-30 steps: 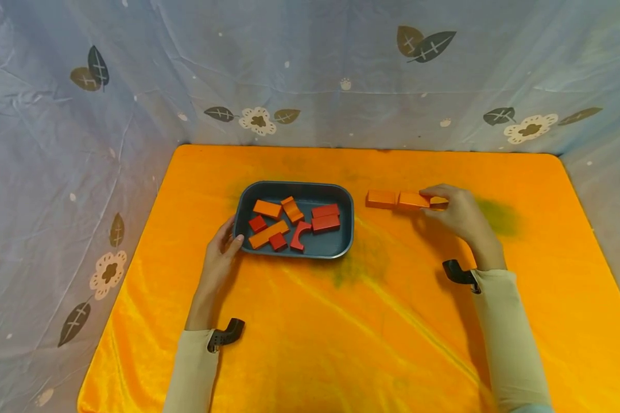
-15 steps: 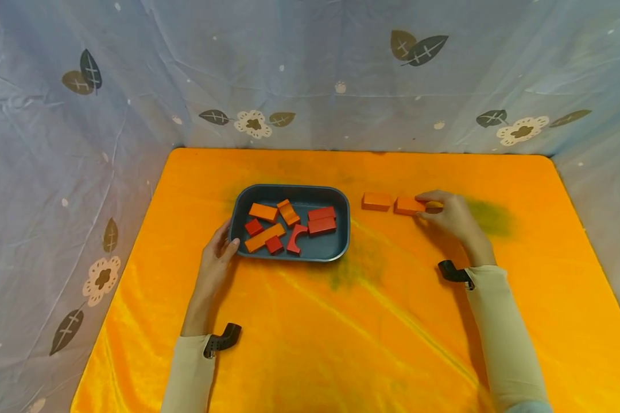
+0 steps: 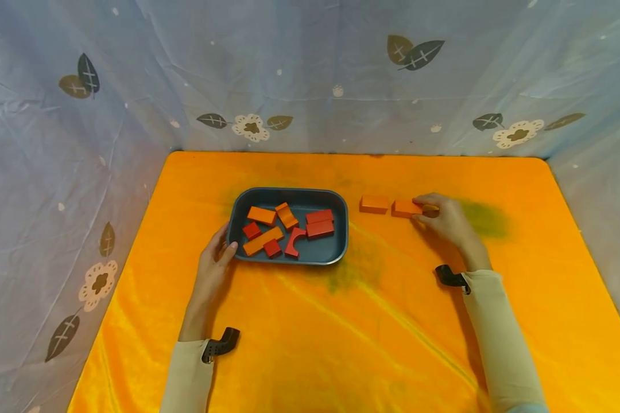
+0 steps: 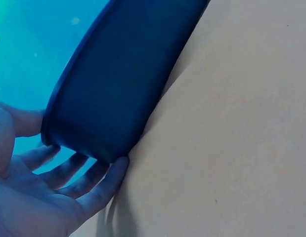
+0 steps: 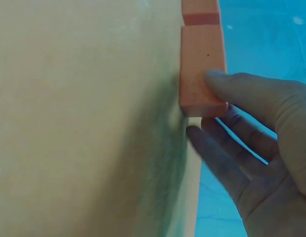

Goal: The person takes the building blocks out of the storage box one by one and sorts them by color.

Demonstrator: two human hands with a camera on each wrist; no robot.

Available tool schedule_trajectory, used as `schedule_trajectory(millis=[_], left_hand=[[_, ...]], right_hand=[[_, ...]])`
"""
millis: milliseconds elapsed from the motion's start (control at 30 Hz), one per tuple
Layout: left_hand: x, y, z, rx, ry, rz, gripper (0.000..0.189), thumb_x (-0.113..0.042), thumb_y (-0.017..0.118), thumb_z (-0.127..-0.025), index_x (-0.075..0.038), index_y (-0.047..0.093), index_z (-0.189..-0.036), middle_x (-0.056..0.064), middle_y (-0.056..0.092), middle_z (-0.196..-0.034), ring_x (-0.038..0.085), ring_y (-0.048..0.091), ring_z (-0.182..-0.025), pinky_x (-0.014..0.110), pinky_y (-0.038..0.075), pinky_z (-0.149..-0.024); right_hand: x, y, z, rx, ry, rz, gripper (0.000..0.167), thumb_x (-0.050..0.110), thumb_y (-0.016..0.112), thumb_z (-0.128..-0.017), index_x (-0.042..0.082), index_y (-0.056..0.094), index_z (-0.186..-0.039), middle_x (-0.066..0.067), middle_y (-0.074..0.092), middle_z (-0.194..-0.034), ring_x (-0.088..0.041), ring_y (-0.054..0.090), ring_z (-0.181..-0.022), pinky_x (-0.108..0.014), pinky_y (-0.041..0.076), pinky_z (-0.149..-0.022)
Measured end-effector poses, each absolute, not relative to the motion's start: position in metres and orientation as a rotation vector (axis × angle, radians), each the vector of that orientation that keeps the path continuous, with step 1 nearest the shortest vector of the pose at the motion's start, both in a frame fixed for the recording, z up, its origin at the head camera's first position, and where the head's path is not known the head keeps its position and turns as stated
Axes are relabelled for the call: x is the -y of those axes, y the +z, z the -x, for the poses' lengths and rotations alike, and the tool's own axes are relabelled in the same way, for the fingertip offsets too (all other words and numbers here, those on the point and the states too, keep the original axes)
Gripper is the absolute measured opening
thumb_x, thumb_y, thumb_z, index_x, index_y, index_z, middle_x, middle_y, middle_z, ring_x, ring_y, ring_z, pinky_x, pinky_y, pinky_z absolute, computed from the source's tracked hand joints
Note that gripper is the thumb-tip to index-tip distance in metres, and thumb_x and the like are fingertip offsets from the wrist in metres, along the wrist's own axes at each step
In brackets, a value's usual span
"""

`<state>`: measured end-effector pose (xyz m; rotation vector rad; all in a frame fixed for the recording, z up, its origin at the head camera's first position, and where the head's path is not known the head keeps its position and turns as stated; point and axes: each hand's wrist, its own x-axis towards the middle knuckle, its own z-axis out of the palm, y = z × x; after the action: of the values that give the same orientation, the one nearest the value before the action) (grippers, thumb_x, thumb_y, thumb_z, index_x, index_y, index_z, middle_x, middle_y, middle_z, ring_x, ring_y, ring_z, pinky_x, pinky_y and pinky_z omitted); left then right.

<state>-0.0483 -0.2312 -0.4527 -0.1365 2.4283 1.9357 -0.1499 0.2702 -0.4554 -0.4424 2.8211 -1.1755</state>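
A dark grey-blue tray (image 3: 310, 261) stands left of centre on the table. My left hand (image 3: 214, 264) grips its left end, thumb at the rim and fingers against the outer wall, as the left wrist view shows. To the tray's right, two orange rectangular blocks lie in a row with a narrow gap. The nearer-to-tray orange block (image 3: 374, 205) is untouched. My right hand (image 3: 446, 221) pinches the right orange block (image 5: 199, 64) at its right end; the thumb lies on that block in the right wrist view, and part of the fingers is hidden behind it.
Inside the tray lie several orange and red blocks, among them a red arch block (image 3: 293, 244), a long orange block (image 3: 262, 241) and red rectangular blocks (image 3: 320, 228). A yellow cloth (image 3: 341, 344) covers the table. Patterned curtains (image 3: 310, 74) stand behind and at the sides.
The head view has shifted slightly, moving everything a little left and down. The right orange block has moved slightly toward the person, my right hand still pinching it. My left hand keeps its grip.
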Motion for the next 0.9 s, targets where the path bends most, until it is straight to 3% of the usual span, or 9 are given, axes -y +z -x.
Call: schedule_trajectory(millis=[233, 467, 567, 900], left_hand=[[0.230, -0.452, 0.048, -2.421, 1.943, 0.157, 0.054, -0.021, 0.052, -0.103, -0.014, 0.034, -0.153, 0.007, 0.033, -0.156, 0.028, 0.037, -0.139, 0.007, 0.040, -0.095], [0.230, -0.453, 0.048, -2.427, 1.930, 0.173, 0.054, -0.021, 0.052, -0.103, -0.014, 0.033, -0.153, 0.008, 0.033, -0.156, 0.028, 0.037, -0.139, 0.007, 0.040, -0.095], [0.231, -0.454, 0.049, -2.439, 1.921, 0.165, 0.054, -0.021, 0.051, -0.103, -0.013, 0.033, -0.154, 0.009, 0.033, -0.156, 0.029, 0.037, -0.138, 0.007, 0.040, -0.094], [0.230, -0.455, 0.049, -2.462, 1.904, 0.165, 0.054, -0.020, 0.051, -0.103, -0.012, 0.033, -0.153, 0.009, 0.034, -0.156, 0.029, 0.039, -0.137, 0.007, 0.039, -0.094]], right_hand=[[-0.261, -0.442, 0.149, -2.881, -1.165, 0.388, 0.044, 0.008, 0.074, -0.087, -0.004, 0.061, -0.128, -0.024, 0.056, -0.132, -0.043, 0.057, -0.113, -0.057, 0.048, -0.094], [-0.238, -0.424, 0.148, -3.005, -1.268, 0.457, 0.034, 0.005, 0.074, -0.086, -0.004, 0.068, -0.118, -0.021, 0.066, -0.114, -0.036, 0.066, -0.098, -0.046, 0.055, -0.082], [-0.221, -0.416, 0.147, -3.019, -1.301, 0.511, 0.032, 0.004, 0.074, -0.086, -0.003, 0.069, -0.117, -0.020, 0.067, -0.111, -0.034, 0.066, -0.095, -0.049, 0.056, -0.081], [-0.156, -0.398, 0.144, -2.904, -1.358, 0.705, 0.031, 0.008, 0.071, -0.090, -0.002, 0.068, -0.118, -0.016, 0.066, -0.115, -0.030, 0.067, -0.094, -0.045, 0.057, -0.082]])
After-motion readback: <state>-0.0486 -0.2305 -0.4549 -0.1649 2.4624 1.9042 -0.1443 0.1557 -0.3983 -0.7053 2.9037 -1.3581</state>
